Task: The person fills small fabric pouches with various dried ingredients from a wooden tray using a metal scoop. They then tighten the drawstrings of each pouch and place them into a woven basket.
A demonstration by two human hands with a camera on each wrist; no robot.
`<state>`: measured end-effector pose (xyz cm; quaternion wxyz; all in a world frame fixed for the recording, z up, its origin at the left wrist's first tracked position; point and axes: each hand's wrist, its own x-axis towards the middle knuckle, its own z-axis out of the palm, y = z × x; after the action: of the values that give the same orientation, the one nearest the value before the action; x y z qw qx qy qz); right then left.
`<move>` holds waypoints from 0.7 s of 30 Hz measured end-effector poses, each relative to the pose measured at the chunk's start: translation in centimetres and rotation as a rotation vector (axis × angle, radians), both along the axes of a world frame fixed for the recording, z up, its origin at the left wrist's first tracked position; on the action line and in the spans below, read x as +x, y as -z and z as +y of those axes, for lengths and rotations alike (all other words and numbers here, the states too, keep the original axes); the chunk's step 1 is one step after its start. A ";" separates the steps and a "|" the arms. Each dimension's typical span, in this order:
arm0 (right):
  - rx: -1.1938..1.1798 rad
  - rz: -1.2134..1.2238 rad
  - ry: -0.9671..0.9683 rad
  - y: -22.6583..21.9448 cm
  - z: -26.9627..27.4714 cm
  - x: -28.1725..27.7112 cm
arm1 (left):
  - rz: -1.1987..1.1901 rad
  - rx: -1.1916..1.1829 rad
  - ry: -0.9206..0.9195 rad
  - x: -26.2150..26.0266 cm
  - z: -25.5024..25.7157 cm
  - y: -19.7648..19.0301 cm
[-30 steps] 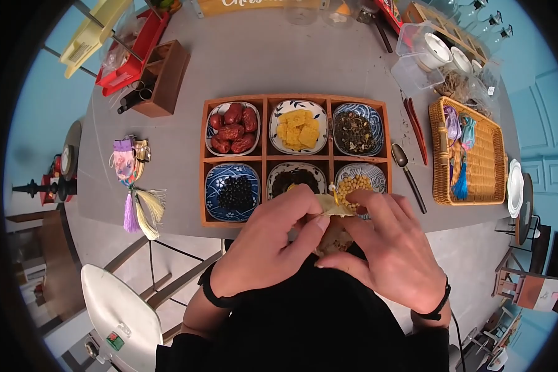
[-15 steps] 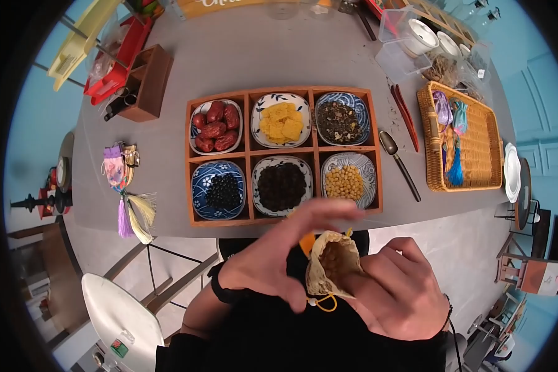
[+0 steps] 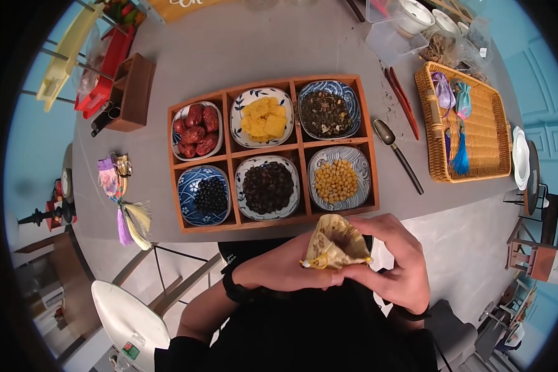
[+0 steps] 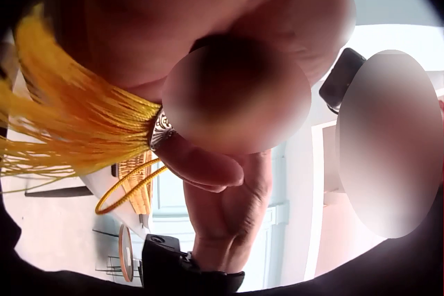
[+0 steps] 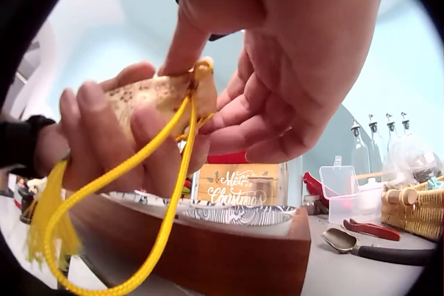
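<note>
A small cream drawstring pouch [image 3: 333, 245] stands mouth up in front of the tray's near edge. My left hand [image 3: 276, 266] holds its body, fingers curled round it in the right wrist view. At the pouch's mouth, the thumb and fingers of my right hand [image 3: 400, 263] hold the rim from the right side. A yellow cord [image 5: 163, 237] loops down from the gathered neck. The yellow tassel [image 4: 83, 119] with a silver cap hangs beside my left fingers. The nearest dish holds yellow beans [image 3: 336, 181]. The pouch's lower part is hidden by the left hand.
A divided wooden tray [image 3: 263, 154] holds dishes of red dates [image 3: 195, 130], yellow pieces [image 3: 264, 119], dried leaves [image 3: 326, 115], dark pieces [image 3: 268, 188] and black beans [image 3: 211, 194]. To its right lie a scoop [image 3: 398, 158], red tongs [image 3: 403, 102] and a wicker basket [image 3: 477, 173]. Tasselled sachets [image 3: 115, 180] lie left.
The left hand has moved from loosely beside the pouch to round its body. The right fingers have come out of its mouth to the rim. The tray has shifted left in the view.
</note>
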<state>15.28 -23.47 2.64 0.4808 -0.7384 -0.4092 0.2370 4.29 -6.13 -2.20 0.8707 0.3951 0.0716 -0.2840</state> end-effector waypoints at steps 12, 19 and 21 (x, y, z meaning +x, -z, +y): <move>-0.201 0.514 0.427 3.0 2.6 2.4 | 0.283 -0.405 -0.232 3.1 -1.9 0.1; -0.305 0.619 0.476 2.3 3.4 3.7 | 0.335 -0.387 -0.157 3.6 -2.1 -0.2; -0.253 0.600 0.463 2.6 3.3 3.7 | 0.337 -0.374 -0.153 3.4 -2.2 -0.3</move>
<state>18.98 -20.18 0.09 0.5248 -0.7625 -0.0407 0.3761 7.69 -8.33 -1.90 0.9234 0.1677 0.1916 -0.2873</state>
